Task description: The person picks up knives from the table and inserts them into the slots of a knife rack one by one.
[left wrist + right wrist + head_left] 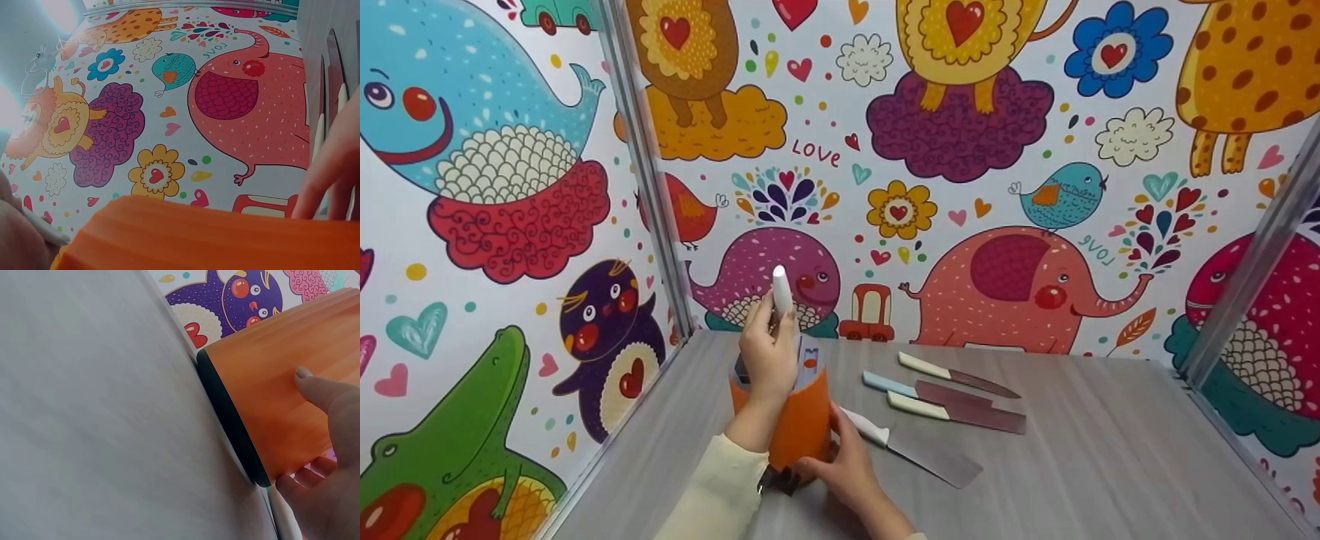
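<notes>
An orange knife block [797,424] with a dark base [233,419] stands on the table in front of me. My left hand [769,352] is above its top and grips a white-handled knife [781,289] with the handle end pointing up; the blade is hidden behind the hand and the block. Low on the block's right side, my right hand [851,465] holds it, thumb [315,388] across the near face and fingers around the side. Just right of that hand lies a white-handled cleaver [934,456], its blade pointing away to the right.
Farther back on the grey table [1080,465] lie a cream-handled pointed knife [926,365], a blue-handled knife [891,384] and a cream-handled broad knife [919,406], close together. Cartoon-printed walls [840,247] enclose the table at the back and sides.
</notes>
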A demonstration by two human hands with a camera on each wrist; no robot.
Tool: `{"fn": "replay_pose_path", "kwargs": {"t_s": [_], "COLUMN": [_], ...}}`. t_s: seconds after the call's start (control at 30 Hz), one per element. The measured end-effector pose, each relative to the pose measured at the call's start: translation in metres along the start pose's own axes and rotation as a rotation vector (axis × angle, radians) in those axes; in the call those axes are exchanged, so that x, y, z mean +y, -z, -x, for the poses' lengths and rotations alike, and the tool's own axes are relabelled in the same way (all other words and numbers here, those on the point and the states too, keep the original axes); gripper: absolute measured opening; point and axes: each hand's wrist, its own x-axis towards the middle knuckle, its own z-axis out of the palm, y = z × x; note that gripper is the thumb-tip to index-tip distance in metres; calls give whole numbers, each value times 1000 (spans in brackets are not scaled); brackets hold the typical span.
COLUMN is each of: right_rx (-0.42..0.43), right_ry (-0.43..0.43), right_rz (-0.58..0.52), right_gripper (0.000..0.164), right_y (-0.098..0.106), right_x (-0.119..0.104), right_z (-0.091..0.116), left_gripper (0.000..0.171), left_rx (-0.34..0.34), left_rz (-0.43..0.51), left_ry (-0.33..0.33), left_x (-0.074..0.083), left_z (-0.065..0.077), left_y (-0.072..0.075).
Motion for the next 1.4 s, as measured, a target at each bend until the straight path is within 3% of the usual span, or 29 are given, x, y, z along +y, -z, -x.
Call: {"fn": "replay_pose_path", "kwargs": {"t_s": [0.7, 1.03, 1.4], "right_rx": [23, 19, 12], "right_ry": [13, 12, 22], "right_rz": [14, -6, -30], "right_gripper": [102, 102, 100], "right_y": [2, 3, 0], "right_x": [-3, -1, -1], "right_z": [1, 1, 2], "left_gripper": [45, 48, 43], "left_rx": [-53, -116, -118], "left_rz": [-39, -22, -119], "left_ry": [183, 406, 380], "left_x": [-11, -10, -10], "left_z": [7, 0, 0], "left_y": [-3, -4, -3]}}
